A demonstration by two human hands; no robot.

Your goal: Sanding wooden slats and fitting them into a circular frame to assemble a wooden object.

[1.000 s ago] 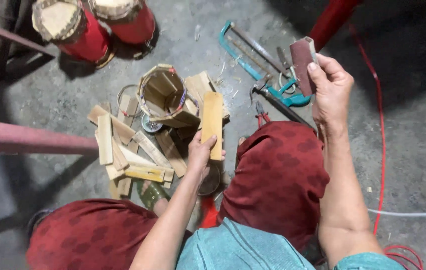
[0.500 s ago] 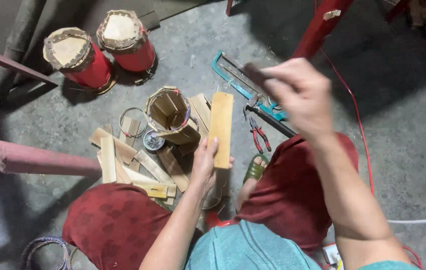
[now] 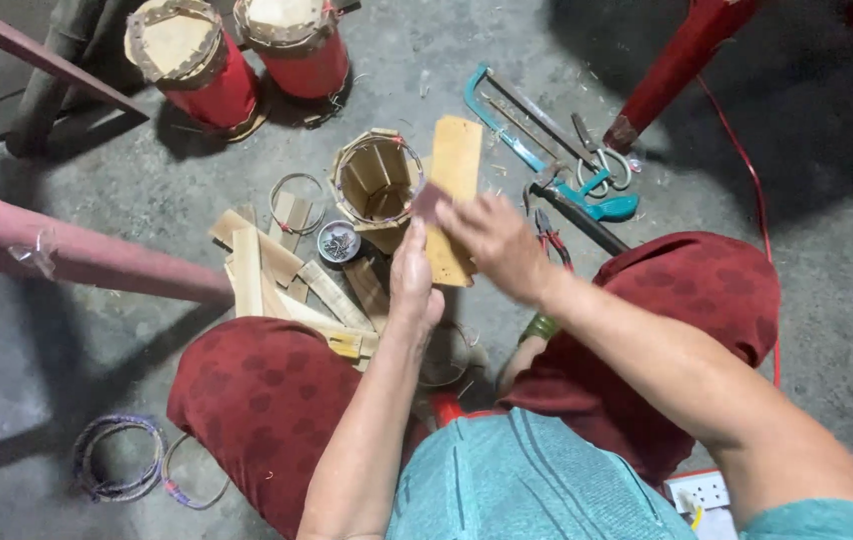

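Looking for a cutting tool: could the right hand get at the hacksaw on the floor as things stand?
Probably yes. The hacksaw lies in the open beyond the right hand, nothing on top of it, though that hand seems to hold a dark tool already.

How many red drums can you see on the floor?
2. One red drum stands at the top left. The other red drum stands just right of it, partly cut off by the top edge. More may be out of view.
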